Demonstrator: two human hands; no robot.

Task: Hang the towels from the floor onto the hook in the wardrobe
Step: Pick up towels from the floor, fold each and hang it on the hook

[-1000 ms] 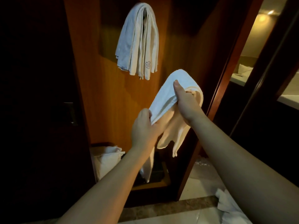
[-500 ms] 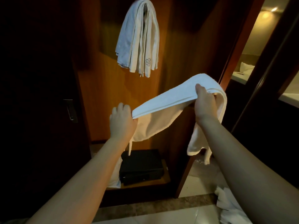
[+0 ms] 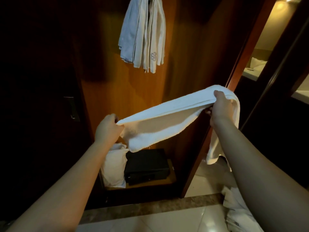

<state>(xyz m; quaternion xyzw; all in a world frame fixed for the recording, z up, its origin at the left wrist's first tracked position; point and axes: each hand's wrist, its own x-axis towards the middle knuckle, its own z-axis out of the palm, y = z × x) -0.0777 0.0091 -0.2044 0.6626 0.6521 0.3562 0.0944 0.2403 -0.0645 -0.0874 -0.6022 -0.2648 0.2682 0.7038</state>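
I hold a white towel (image 3: 167, 118) stretched out in front of the open wardrobe. My left hand (image 3: 107, 129) grips its lower left end. My right hand (image 3: 220, 108) grips the higher right end, and the rest of the cloth drapes down behind my right forearm. Higher up, several folded white towels (image 3: 143, 34) hang against the wooden back wall; the hook itself is hidden at the top edge. Another white towel (image 3: 237, 211) lies on the tiled floor at the lower right.
On the wardrobe's bottom shelf sit a black safe (image 3: 147, 166) and a white bag (image 3: 114, 166). A dark door with a metal handle (image 3: 71, 107) stands at the left. The wardrobe's wooden frame (image 3: 234, 77) runs along the right, with a lit room beyond.
My hands moved apart and pulled the bunched towel out into a long band. My left hand dropped to the left and my right hand went right. The view tilted slightly downward.
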